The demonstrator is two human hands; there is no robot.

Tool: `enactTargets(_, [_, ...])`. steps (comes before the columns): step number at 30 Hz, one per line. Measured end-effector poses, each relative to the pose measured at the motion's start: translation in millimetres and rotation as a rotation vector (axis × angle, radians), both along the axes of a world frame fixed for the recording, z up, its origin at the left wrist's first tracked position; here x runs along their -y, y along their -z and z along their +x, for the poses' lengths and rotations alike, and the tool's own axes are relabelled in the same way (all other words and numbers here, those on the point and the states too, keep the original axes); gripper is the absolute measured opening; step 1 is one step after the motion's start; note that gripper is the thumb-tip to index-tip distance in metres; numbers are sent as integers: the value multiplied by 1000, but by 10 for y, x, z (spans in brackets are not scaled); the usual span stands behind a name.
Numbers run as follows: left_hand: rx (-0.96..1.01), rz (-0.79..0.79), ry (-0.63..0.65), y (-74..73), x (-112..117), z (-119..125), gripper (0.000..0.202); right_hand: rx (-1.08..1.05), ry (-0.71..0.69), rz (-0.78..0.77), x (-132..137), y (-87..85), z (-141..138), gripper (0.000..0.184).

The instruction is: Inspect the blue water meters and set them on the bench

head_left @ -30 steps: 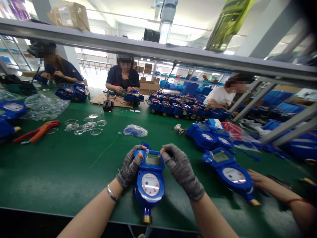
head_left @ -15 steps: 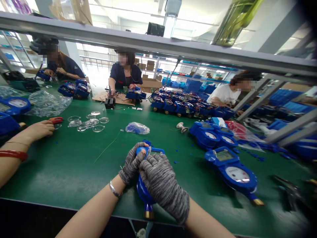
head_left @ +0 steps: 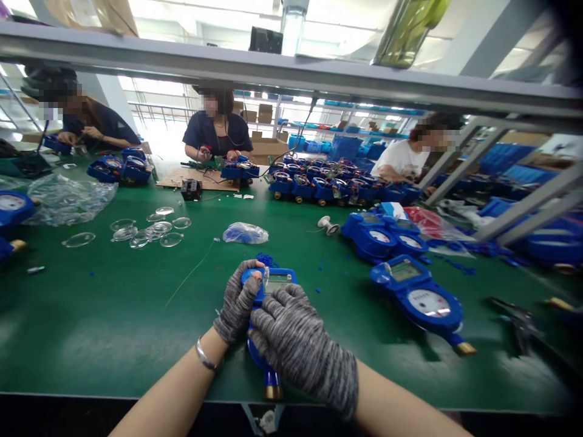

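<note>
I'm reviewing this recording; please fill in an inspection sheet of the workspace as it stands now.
Surface: smooth green tabletop, with small blue plastic bits scattered on it.
Job's things: brass-ended blue plastic meter between the hands, partly covered; similar white-dialled blue meter lying to the right.
Clutter: round clear discs, crumpled clear plastic bag, small white spool, black hand tool of unclear type.
Grippers: grey-gloved left hand grips the meter's upper left; grey-gloved right hand lies over its middle, hold hidden.
Cables: thin black cable hanging beyond the tabletop.
Surroundings: grey metal shelf above; three co-workers on the far side.
</note>
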State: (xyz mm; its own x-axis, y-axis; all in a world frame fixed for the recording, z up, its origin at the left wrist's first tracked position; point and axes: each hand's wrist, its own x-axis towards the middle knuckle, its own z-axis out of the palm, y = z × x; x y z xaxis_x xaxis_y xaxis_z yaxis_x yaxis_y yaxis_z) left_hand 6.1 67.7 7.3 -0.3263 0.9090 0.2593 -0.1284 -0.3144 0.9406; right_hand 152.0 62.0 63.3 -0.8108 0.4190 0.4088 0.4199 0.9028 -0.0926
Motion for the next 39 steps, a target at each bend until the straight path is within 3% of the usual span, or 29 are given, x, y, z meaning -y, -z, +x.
enactTargets(3, [36,-24,41,-46,-11,-16,29,-54,25,-10,4,4,-9,14])
enactTargets(6, [79,-66,108,-87,92,41,41,-276,38,-104,7,99,95,11])
enactTargets(11, [315,-283,178,-79,525,274,84,-755,373,-205,180,520,264,33])
enactTargets(13, [413,-355,173,-94,661,303,95,-771,334,-254,310,644,265,40])
enactTargets(15, [462,-344,157,-125,732,240,94,-766,235,-348,368,685,273,43])
enactTargets(17, [487,-327,126,-163,755,92,84,-803,211,-481,269,672,318,40])
enactTargets(20, [454,-413,59,-233,766,-208,79,-741,316,-574,-175,656,410,29])
enactTargets(24, [233,-493,-48,-306,848,-480,80,-300,537,-466,-903,734,363,27])
enactTargets(27, [-79,-473,-191,-227,979,-470,83,-173,582,-462,-1235,811,195,22])
enactTargets(31, [-475,-444,-410,78,1120,-263,96,-60,648,-448,-1382,868,-15,18])
enactTargets(34, [-738,-298,-587,288,1135,-119,92,4,683,-429,-1409,873,-105,19])
enactTargets(36, [-853,-201,-656,363,1121,-97,83,44,693,-418,-1419,856,-133,20])
enactTargets(39, [-927,-97,-642,384,1100,-198,78,98,691,-398,-1405,817,-120,23])
